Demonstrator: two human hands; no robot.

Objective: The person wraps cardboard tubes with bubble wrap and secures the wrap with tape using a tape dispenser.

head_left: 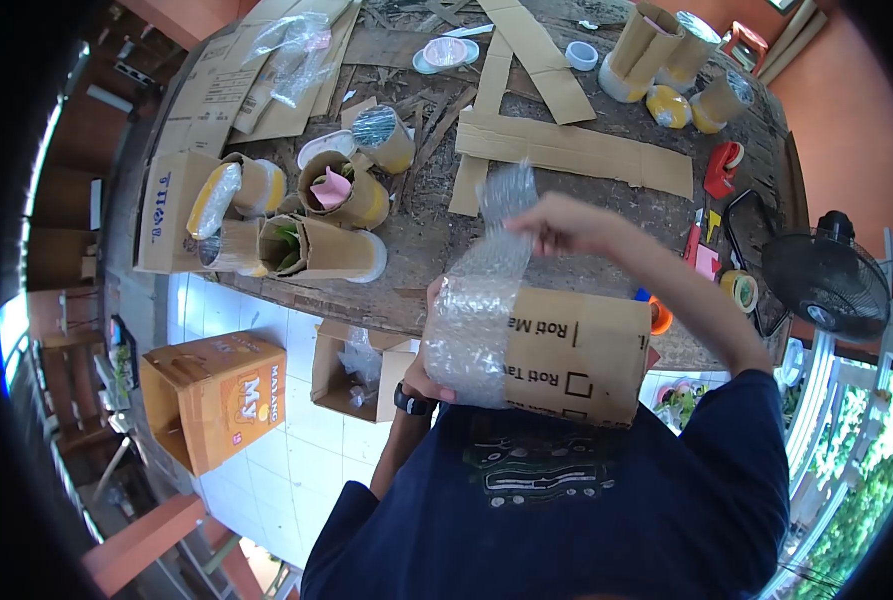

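Observation:
A cardboard roll (pixel 578 355) with printed lettering lies sideways against the person's body at the table's front edge. Bubble wrap (pixel 469 335) goes around its left part, and a loose strip of it rises toward the back. My left hand (pixel 428 365) supports the wrapped left end, its fingers partly hidden behind the bubble wrap. Above the roll, my right hand (pixel 556 224) is closed on the upper part of the loose strip.
Cardboard tubes (pixel 341 255) stand and lie at the table's left, others (pixel 641 50) at the back right. Flat cardboard strips (pixel 576 155) lie mid-table. A red tape dispenser (pixel 723 170) and a fan (pixel 826 270) are on the right. Boxes (pixel 251 400) sit on the floor.

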